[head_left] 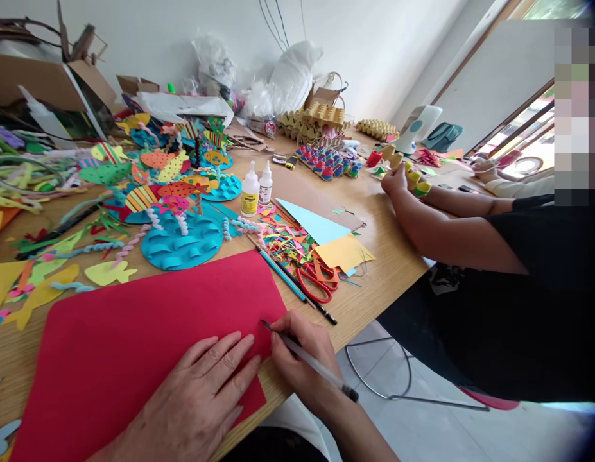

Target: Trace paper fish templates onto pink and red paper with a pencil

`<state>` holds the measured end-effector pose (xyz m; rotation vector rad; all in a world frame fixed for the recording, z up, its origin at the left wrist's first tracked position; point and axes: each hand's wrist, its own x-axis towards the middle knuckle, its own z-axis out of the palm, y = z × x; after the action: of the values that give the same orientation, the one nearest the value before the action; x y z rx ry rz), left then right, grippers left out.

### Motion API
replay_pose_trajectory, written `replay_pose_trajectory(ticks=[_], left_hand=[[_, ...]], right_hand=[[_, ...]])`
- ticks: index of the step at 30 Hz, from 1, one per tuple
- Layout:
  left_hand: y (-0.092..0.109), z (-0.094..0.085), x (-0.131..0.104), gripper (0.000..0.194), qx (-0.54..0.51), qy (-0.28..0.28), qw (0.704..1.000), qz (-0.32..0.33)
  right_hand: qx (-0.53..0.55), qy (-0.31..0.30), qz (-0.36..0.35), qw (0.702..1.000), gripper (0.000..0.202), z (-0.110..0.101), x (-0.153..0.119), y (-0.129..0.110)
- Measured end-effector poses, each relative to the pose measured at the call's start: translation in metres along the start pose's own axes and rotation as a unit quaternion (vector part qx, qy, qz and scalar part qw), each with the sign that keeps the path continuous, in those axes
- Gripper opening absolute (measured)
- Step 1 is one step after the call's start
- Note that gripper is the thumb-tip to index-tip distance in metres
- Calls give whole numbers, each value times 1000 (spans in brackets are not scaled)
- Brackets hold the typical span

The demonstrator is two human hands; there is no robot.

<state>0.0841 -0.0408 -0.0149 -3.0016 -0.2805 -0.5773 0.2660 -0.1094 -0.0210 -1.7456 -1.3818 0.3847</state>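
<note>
A large red sheet of paper lies at the near edge of the wooden table. My left hand rests flat on its lower right part, fingers stretched out and holding nothing. My right hand grips a pen with a clear barrel and a dark end cap. The pen's tip touches the red sheet near its right edge, where a small faint mark shows. Just beyond the sheet lie a blue pencil, a black pencil and red-handled scissors.
Glue bottles stand behind colourful paper scraps. Blue paper discs with paper fish fill the left side. Egg cartons sit at the back. On the right, a person in dark clothes holds yellow carton pieces.
</note>
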Motion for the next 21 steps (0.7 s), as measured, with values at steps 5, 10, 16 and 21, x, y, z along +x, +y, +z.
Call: replay_pose_trajectory(ticks=[5,10,16,21], left_hand=[[-3,-4,2,32,7,1,1000,9],[-1,-2,2,32,2,-2,1000,9],[-2,-3,3,32,6,4,1000,11],[-3,-3,3,33,7,4,1000,10]], right_hand=[[-2,-5,9,1000,9,-1,1,-1],[-11,-6,27,1000,10,0,0,0],[8,-12,13,1000,9,-1,1,-2],[0,-5,26,1000,9,-1,0,0]])
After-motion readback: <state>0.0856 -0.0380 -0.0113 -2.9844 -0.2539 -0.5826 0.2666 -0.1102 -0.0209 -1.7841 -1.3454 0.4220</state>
